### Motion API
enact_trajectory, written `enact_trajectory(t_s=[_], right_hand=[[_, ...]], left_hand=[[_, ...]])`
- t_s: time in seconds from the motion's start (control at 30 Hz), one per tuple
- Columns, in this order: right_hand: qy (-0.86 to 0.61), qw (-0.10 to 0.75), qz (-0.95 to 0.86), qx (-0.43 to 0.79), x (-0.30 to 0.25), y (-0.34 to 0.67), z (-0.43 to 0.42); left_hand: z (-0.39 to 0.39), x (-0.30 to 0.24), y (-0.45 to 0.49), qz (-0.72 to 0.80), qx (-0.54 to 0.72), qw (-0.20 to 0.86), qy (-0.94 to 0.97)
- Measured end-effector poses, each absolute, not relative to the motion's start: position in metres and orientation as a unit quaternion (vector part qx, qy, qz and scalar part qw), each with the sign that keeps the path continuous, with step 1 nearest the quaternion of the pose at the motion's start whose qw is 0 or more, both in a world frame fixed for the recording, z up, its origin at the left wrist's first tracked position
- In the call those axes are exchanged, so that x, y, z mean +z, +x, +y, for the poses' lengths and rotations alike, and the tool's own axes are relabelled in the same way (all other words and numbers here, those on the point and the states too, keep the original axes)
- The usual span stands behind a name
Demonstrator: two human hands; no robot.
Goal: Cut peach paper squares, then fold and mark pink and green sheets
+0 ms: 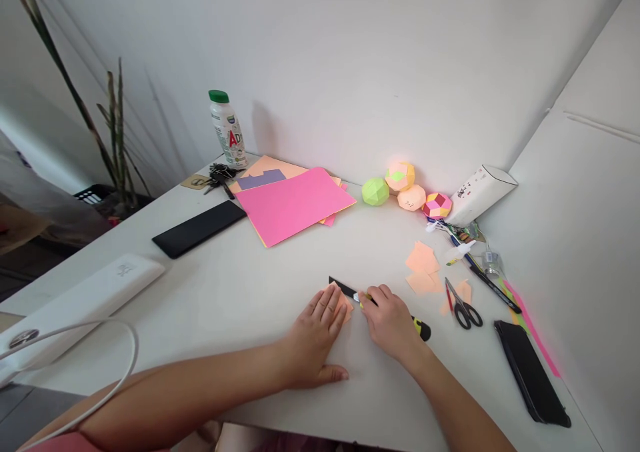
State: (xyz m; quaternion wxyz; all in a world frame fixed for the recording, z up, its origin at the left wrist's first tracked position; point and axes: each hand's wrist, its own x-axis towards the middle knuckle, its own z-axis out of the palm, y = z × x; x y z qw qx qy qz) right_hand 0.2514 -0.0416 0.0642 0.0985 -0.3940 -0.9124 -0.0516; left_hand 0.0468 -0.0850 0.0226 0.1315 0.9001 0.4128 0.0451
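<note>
My left hand (315, 335) lies flat with fingers stretched out, pressing a small peach paper piece (347, 307) onto the white table (240, 285). A dark strip (343, 286), perhaps a ruler, pokes out beyond its fingertips. My right hand (390, 319) is closed around a yellow and black utility knife (421, 327), its tip at the paper's right edge. Several cut peach paper pieces (423, 271) lie just to the right, near black-handled scissors (463, 305).
Pink and orange paper sheets (293, 202), a black phone (200, 227), keys (217, 175) and a bottle (227, 131) sit at the back left. Folded paper balls (400, 189) and a white box (480, 192) stand by the wall. A black case (530, 372) lies at right.
</note>
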Motion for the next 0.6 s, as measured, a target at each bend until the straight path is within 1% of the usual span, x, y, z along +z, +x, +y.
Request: enact_trajectory(t_s=[0.13,0.27,0.43,0.53,0.6], right_hand=[[-0.391,0.103,-0.913,-0.048,0.065,0.258,-0.039],[-0.389,0.110,-0.914,-0.039,0.075,0.287,-0.034],[-0.368,0.125,-0.921,-0.010,0.083,0.313,-0.032],[-0.346,0.130,-0.929,0.005,0.081,0.304,-0.038],[-0.332,0.140,-0.933,0.016,0.078,0.293,-0.043]], left_hand=[[-0.085,0.034,0.045,0.413,0.035,0.140,0.899],[-0.080,0.044,0.044,0.413,0.045,0.148,0.897],[-0.072,0.046,0.046,0.469,0.083,0.141,0.868],[-0.071,0.043,0.046,0.475,0.107,0.146,0.861],[-0.071,0.040,0.047,0.471,0.152,0.158,0.854]])
